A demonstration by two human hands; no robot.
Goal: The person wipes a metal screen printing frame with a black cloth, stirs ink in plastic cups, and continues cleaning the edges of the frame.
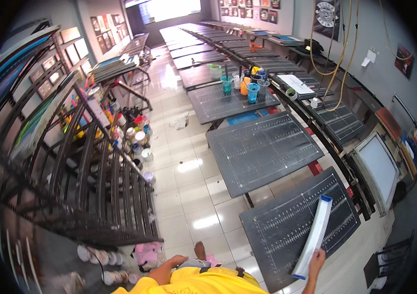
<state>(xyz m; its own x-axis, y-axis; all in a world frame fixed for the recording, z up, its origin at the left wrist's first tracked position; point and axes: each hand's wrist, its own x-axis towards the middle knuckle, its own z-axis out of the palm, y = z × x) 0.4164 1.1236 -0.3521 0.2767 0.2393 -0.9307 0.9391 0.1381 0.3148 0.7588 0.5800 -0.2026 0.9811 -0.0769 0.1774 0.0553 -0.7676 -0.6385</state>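
Observation:
My right hand (pixel 316 258) grips the near end of a long white squeegee-like bar with blue end caps (pixel 314 236). The bar lies angled over the nearest dark grey printing board (pixel 277 230), which is marked with white grid lines. My left hand (pixel 176 259) hangs low by my yellow shirt with its fingers curled and nothing visible in it. A second dark board (pixel 262 149) stands just beyond the first.
A row of dark boards runs away toward the far window; one holds several cups of ink (pixel 247 85). A black metal drying rack (pixel 86 186) stands at the left with paint jars (pixel 137 137) beside it. A framed screen (pixel 377 166) leans at the right. White tiled aisle between.

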